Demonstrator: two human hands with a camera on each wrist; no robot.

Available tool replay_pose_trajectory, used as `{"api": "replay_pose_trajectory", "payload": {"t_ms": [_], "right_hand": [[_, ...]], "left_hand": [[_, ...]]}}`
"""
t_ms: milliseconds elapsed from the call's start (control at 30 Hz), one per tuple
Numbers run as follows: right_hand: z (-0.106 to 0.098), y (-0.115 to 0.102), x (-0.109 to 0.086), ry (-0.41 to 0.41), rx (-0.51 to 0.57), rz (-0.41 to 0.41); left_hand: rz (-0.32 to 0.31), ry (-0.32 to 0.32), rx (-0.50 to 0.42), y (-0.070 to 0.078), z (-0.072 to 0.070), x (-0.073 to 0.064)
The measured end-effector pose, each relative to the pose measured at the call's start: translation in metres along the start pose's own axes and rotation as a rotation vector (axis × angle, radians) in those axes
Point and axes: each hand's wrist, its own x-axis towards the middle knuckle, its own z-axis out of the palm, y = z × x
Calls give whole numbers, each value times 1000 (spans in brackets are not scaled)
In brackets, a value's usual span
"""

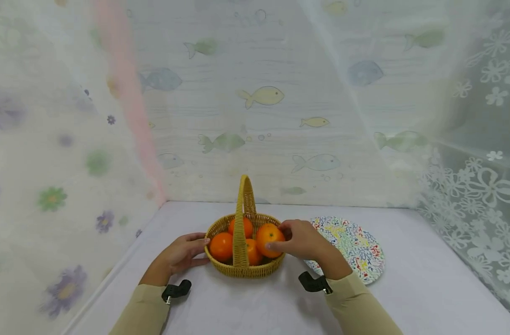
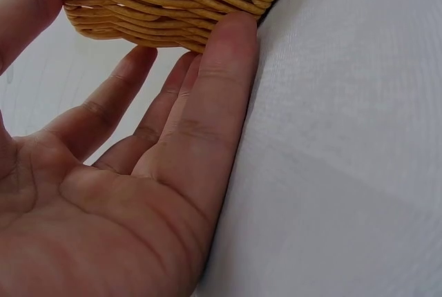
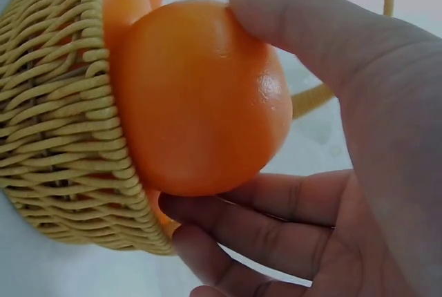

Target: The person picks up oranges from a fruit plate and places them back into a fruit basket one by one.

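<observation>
A yellow wicker basket (image 1: 248, 271) with a tall arched handle stands on the table, with several oranges in it. My left hand (image 1: 181, 253) rests its fingertips on the left side of the basket; in the left wrist view those fingers (image 2: 224, 69) are fairly straight against the weave. At the basket's right side, my right hand (image 1: 306, 239) grips one orange (image 3: 200, 97) between thumb and fingers, level with the rim. Behind and beside it sit other oranges, one at the left (image 1: 221, 247) and one at the back (image 1: 246, 227). The handle partly covers the front one (image 1: 254, 252).
A round plate (image 1: 369, 253) with a multicoloured pattern lies right of the basket, partly behind my right forearm. The white-covered table (image 1: 422, 279) meets curtains printed with fish (image 1: 267, 96) at the back and with flowers at the sides.
</observation>
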Motion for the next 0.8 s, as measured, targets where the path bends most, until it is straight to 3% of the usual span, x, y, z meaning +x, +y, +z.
{"api": "replay_pose_trajectory", "payload": {"t_ms": [567, 800], "right_hand": [[4, 0, 3, 0, -22, 12], [-1, 2, 0, 56, -6, -44]], "left_hand": [[-10, 13, 17, 0, -6, -3], [-15, 19, 10, 2, -4, -4]]}}
